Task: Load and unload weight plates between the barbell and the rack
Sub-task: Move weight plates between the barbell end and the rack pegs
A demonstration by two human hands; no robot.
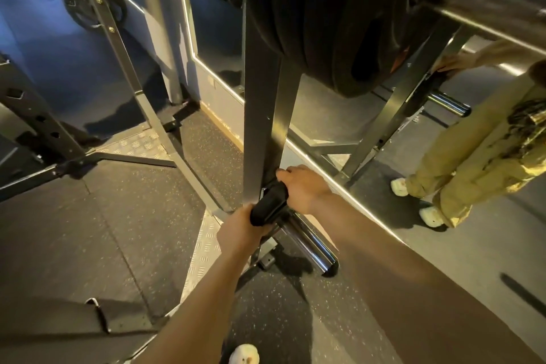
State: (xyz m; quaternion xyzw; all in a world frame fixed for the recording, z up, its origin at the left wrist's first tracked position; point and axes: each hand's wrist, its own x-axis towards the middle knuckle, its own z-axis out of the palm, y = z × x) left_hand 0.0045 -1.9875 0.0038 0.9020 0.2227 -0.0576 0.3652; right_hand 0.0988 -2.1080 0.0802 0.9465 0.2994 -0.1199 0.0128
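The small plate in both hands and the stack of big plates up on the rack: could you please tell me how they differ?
The small plate is far smaller than the big plates. It sits low on the chrome peg, gripped by the left hand and right hand; the big plates hang high, untouched. Both are black and round.

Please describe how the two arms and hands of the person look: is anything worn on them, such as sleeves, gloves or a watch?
Both arms are bare from the bottom edge of the picture to the fingers: no sleeves are visible. The left hand and the right hand wear no gloves. No watch, band or ring shows on the visible sides of the wrists and fingers. No marks can be made out in this dim light.
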